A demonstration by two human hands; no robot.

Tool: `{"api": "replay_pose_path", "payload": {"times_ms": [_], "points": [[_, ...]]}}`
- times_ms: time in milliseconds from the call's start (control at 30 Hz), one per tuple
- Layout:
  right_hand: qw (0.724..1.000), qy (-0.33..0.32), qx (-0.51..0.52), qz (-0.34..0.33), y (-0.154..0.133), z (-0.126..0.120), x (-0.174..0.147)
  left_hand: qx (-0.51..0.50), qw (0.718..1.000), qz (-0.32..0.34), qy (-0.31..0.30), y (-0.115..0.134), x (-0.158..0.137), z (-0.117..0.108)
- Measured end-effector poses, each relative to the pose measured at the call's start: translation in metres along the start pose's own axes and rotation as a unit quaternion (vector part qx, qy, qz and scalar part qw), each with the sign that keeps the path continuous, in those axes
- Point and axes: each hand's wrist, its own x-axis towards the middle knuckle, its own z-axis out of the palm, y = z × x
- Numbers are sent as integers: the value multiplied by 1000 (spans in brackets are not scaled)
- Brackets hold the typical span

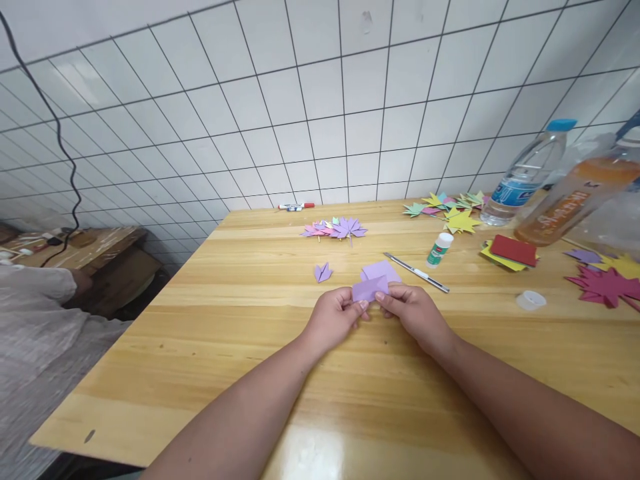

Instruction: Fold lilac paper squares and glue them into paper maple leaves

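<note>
A small folded piece of purple paper (369, 289) is held up between my two hands, just above the table. My left hand (337, 312) pinches its left end with thumb and fingers. At the lower right corner, my right hand (413, 310) grips the same paper, thumb in front. Right behind it lie flat purple paper sheets (383, 271), partly covered by the held piece. To the left rests a small folded purple paper piece (323, 272) with pointed tips. A slim utility knife (417, 272) lies slantwise to the right, near a glue stick (440, 250) standing upright.
Paper leaves (345, 229) lie farther back, with more colourful ones (460, 220) near the wall. Markers (296, 207) sit at the back edge. On the right are a water bottle (525, 177), an orange drink bottle (575, 193), red and yellow paper (513, 251) and a cap (531, 300). A person's sleeve (37, 287) shows left.
</note>
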Motion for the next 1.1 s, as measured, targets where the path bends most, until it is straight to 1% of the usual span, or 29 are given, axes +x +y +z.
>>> {"api": "replay_pose_path", "payload": {"times_ms": [133, 333, 433, 500, 600, 767, 933, 1033, 1100], "points": [[999, -27, 33, 7, 1, -1, 0, -7, 1000, -10, -6, 2, 0, -2], [998, -65, 25, -9, 6, -1, 0, -11, 1000, -12, -7, -1, -1, -4], [999, -43, 12, -10, 7, 0, 1, 3, 1000, -2, -15, -3, -2, -2], [1000, -18, 3, 4, 7, 0, 2, 16, 1000, -2, -9, -2, -2, -1], [999, -1, 20, 27, 5, -1, 3, 31, 999, -9, 11, 0, -4, -1], [999, 17, 40, 33, 4, -1, 1, 36, 999, -20, 24, 3, -5, -2], [998, 18, 53, 37, 6, -2, 1, 4, 999, -44, 19, 2, -4, -4], [993, 40, 99, 40, 7, -5, 3, -39, 997, -62, 24, 1, -2, -11], [989, 56, 131, 44, 7, -7, 4, -68, 995, -62, 36, 1, -2, -15]]}}
